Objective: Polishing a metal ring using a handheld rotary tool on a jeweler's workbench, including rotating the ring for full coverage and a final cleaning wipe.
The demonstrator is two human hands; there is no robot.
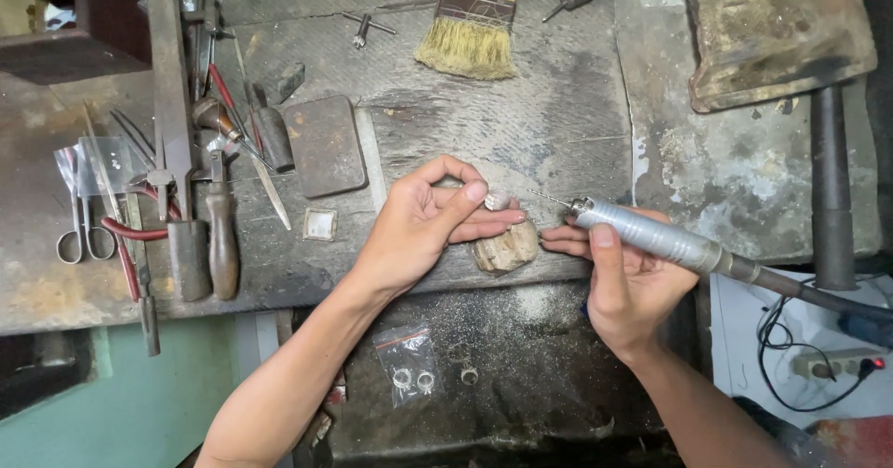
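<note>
A small silver piece (pixel 497 198) sits pinched between the thumb and fingers of the left hand (pixel 423 226). The fingers are closed tight on it, likely so it does not slip. The hand leans on a worn wooden peg (pixel 507 247) that sticks out from the bench (pixel 558 105), which seems to keep it steady.

The right hand (pixel 625 282) is wrapped around a metal drill tool (pixel 651 234), held like a fat pencil. Its thin bit points at the silver piece and the tip is just beside it. A dark cable runs from the tool off to the right.

Below the hands, a small clear bag (pixel 406 356) with rings in it lies on a dusty tray.

On the bench to the left lie scissors (pixel 82 231), red-handled pliers (pixel 130 235) and wooden-handled tools (pixel 221 245), all near at hand. A yellow brush (pixel 470 26) rests at the back, well apart from the hands.
</note>
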